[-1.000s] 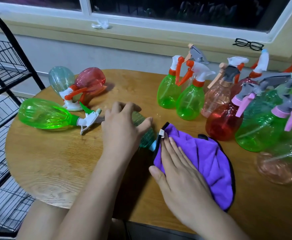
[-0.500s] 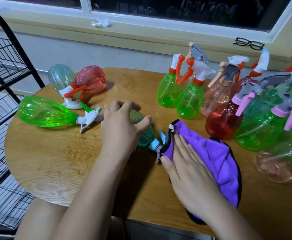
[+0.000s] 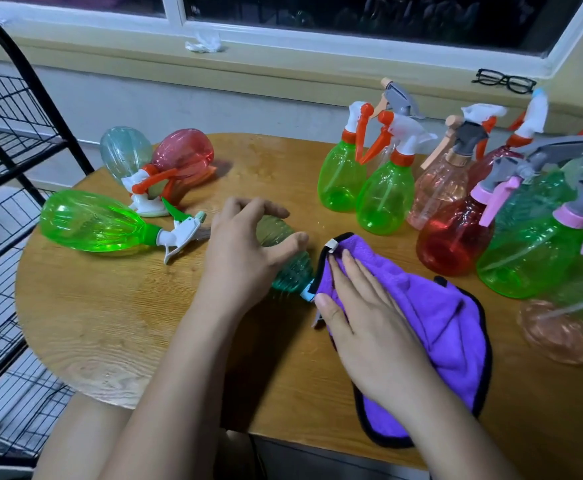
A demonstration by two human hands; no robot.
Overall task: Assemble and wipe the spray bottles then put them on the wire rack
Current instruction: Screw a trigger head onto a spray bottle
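One stroke back: purple cloth under right hand slides left, re-covers sprayer head exposed half second ago. Right fingers straight, together, pressing cloth. Left hand fingers curl round teal bottle lying on worktop. Wiping ongoing; wire rack well left of fingers.

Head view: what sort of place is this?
Probably a room in a home: a round wooden table under a window sill, eyeglasses left on that sill, a black wire rack beside the table.
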